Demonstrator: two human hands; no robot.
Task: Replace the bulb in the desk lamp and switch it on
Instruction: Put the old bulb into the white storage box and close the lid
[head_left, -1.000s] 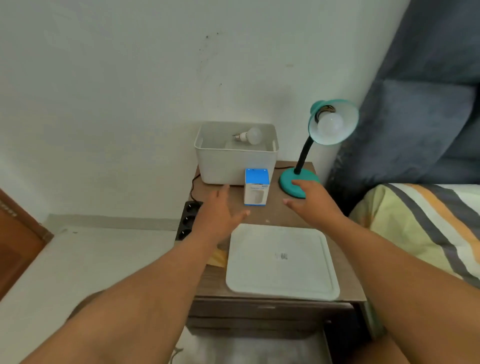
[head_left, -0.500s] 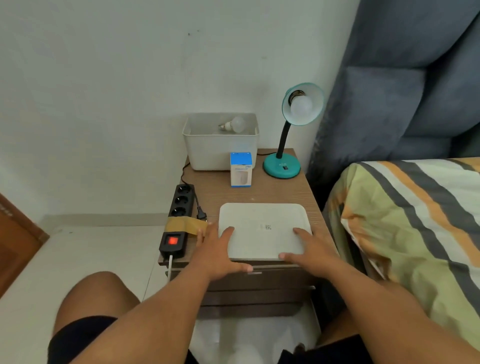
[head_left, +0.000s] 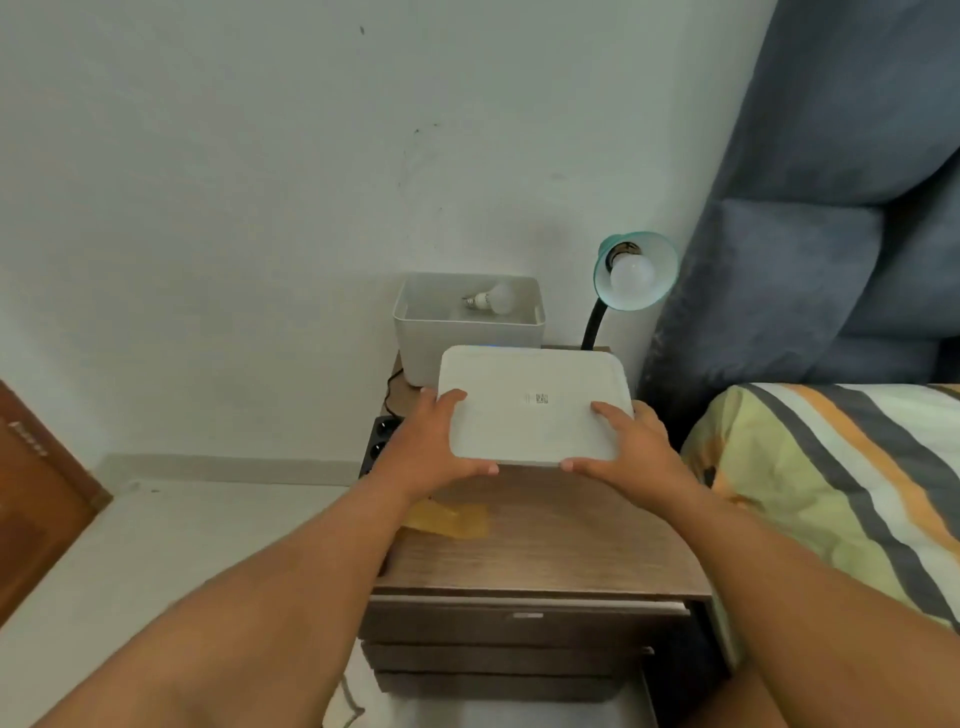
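1. Wooden nightstand (head_left: 545, 540) sits against the wall, next to the bed (head_left: 841, 478).
2. White lid (head_left: 535, 405) is held above the nightstand, left hand (head_left: 431, 452) and right hand (head_left: 628, 452) each clamped on a near corner.
3. White bin (head_left: 431, 343) sits behind it, spare bulb (head_left: 493, 299) lying inside.
4. Teal desk lamp (head_left: 636, 270) sits right of the bin, bulb in its shade (head_left: 631, 273) looks unlit.

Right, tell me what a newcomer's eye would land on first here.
First, the white lid held up over the wooden nightstand, with the left hand and right hand gripping its near corners. Next, the teal lamp at the back right, an unlit bulb in its shade. Then the spare bulb lying in the open white bin by the wall.
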